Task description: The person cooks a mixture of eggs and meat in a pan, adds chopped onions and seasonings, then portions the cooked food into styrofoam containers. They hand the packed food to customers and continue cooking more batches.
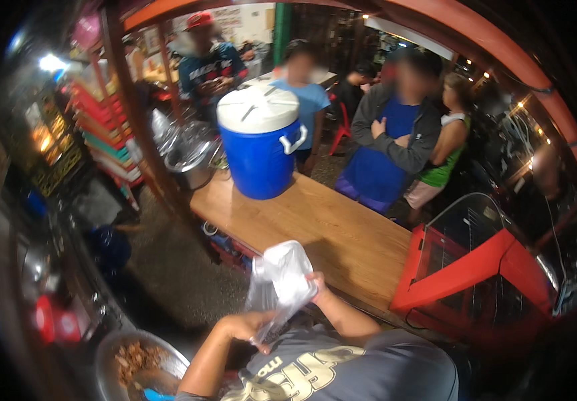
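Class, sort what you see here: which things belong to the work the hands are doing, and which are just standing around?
In use:
left hand
right hand
clear plastic bag, held between both hands

Standing around:
blue cooler with white lid
wooden counter
red glass-fronted case
metal bowl of brown food
metal pot

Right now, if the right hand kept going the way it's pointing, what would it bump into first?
The right hand points up and left, already gripping the clear plastic bag. Past the bag, it would probably meet the wooden counter, though depth is hard to judge.
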The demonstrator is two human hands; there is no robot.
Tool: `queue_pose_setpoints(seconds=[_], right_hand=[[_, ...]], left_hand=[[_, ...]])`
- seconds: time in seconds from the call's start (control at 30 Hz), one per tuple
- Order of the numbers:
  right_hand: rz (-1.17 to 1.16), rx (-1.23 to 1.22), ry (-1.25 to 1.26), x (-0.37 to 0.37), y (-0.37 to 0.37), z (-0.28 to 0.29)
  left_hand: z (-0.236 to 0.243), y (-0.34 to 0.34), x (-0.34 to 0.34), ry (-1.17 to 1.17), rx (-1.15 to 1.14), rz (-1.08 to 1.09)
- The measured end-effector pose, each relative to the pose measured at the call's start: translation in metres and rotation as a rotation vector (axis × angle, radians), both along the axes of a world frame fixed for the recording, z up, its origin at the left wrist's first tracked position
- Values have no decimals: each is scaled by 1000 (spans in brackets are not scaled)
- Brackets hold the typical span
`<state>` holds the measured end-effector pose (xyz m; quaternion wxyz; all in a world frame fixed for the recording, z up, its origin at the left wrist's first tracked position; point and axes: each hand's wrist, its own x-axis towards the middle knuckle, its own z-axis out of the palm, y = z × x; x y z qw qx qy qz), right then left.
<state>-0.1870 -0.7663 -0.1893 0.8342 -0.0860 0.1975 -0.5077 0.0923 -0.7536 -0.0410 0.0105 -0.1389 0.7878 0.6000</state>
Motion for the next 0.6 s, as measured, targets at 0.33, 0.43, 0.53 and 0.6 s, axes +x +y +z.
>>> queue_pose_setpoints(seconds=[0.33, 0.43, 0.53, 0.6], right_hand=[[-308, -115, -69, -48, 33, -24], [-578, 165, 26, -68, 18, -2], [-546, -420, 23, -88, -9, 51], [-560, -540, -18, -107, -34, 94]], left_hand=[[102, -78, -143, 224, -61, 641], [145, -81, -169, -24, -802, 512], [164, -79, -185, 119, -1016, 478], [158, -78, -184, 313, -1056, 571]])
